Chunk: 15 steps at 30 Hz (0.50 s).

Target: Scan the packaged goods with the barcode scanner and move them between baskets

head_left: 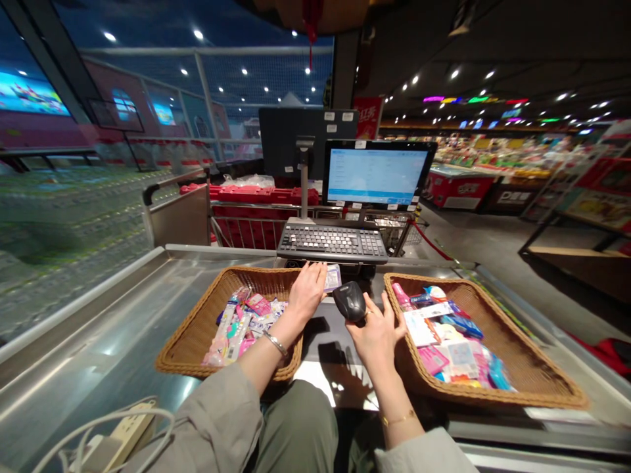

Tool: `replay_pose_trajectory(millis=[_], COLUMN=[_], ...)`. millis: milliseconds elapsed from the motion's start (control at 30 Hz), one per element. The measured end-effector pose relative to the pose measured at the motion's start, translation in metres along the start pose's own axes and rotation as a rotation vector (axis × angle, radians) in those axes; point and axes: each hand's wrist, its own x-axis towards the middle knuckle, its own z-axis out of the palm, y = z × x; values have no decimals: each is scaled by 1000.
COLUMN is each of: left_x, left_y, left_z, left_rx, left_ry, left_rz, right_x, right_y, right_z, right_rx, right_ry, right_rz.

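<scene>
My left hand (308, 290), with a silver bangle at the wrist, reaches over the right rim of the left wicker basket (190, 328). Its fingers are pressed together against a small pale printed packet (332, 278); the thumb side is partly hidden. A black barcode scanner (350, 301) is in my right hand (377, 332), its head tilted towards the packet and its handle mostly hidden by the palm. Several fingers of that hand are spread beside the right wicker basket (537, 368). Both baskets hold small colourful packaged goods.
Behind the baskets stand a black keyboard (332, 242) and a lit monitor (377, 174), with the back of a second screen (280, 141) to the left. A metal counter (98, 322) surrounds the baskets. A power strip (131, 427) with white cables lies at lower left.
</scene>
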Motion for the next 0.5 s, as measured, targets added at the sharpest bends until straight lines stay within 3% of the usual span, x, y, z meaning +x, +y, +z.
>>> replay_pose_trajectory(millis=[500], left_x=[7], left_y=[5], left_z=[-1], left_rx=[-4], left_ry=[-18], left_rz=[-40], right_x=[-2], right_y=[4], right_z=[2], right_rx=[9], right_ry=[0], right_rz=[-29])
